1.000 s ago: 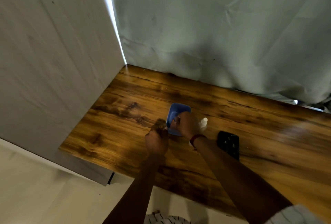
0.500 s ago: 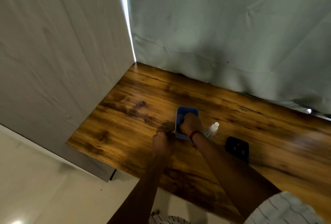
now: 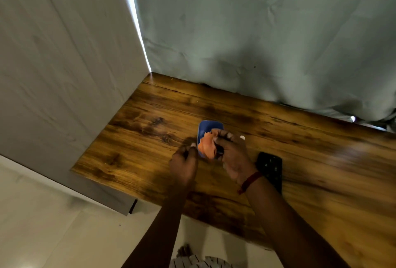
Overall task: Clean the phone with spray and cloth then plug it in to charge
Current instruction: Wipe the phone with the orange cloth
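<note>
Nearest, left grip (image 3: 184, 160) curled at the near-left edge of the blue tray (image 3: 209, 127), contact not resolvable; right grip (image 3: 231, 152) pinches the orange cloth (image 3: 205, 147) over the tray. Judgement: lift the cloth fully clear, tray steadied, bottle not knocked. Phone (image 3: 270, 168) flat on the table (image 3: 139, 139) just right of the right grip, long axis near-to-far, far end leaning slightly left — top end undeterminable. White spray-bottle cap (image 3: 242, 137) just beyond the right grip.
</note>
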